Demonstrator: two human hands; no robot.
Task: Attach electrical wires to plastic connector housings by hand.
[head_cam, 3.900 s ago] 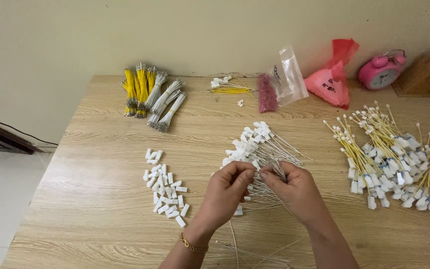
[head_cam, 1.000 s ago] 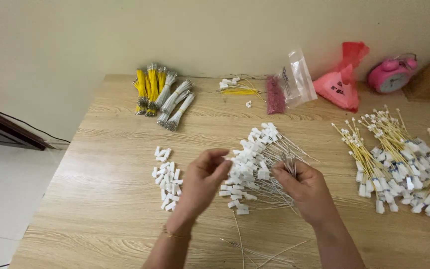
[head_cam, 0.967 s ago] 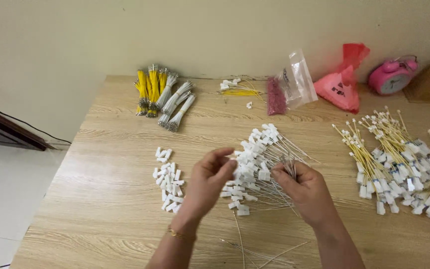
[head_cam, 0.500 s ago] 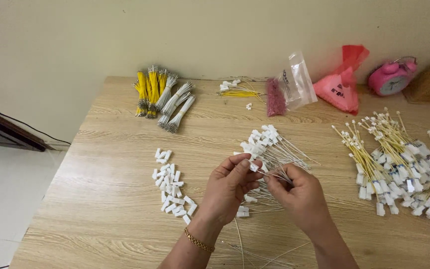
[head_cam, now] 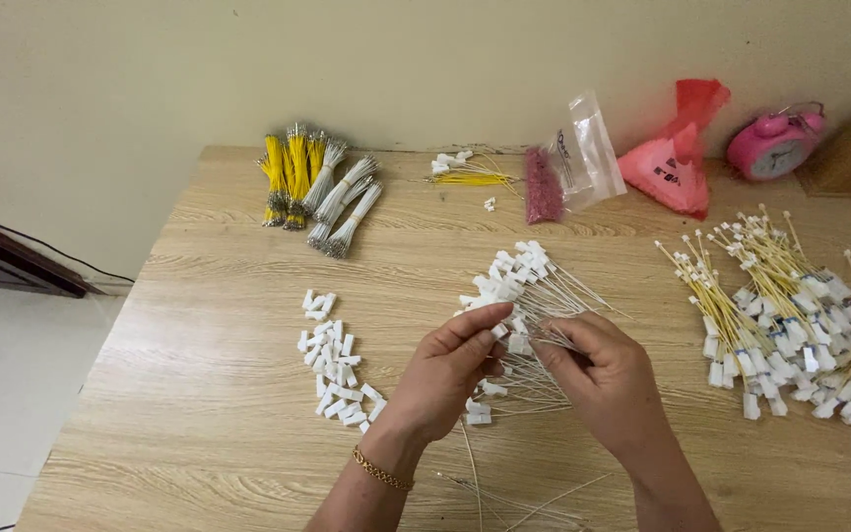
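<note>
White connector (head_cam: 516, 342) sits pinched between both hands above the bench (head_cam: 199, 433), over the pile of white wires (head_cam: 529, 296). Half a second ago the hands had just closed in together; a second ago the left hand (head_cam: 445, 379) was further left, fingers spread. Now left hand and right hand (head_cam: 598, 379) grip connector and wire, apparently joining them. Loose connectors (head_cam: 337, 369) lie left, yellow wires (head_cam: 790, 305) right.

Two hands (head_cam: 455, 379), one pink clock (head_cam: 772, 146), one red bag (head_cam: 677, 163), two clear bags (head_cam: 583, 148).
</note>
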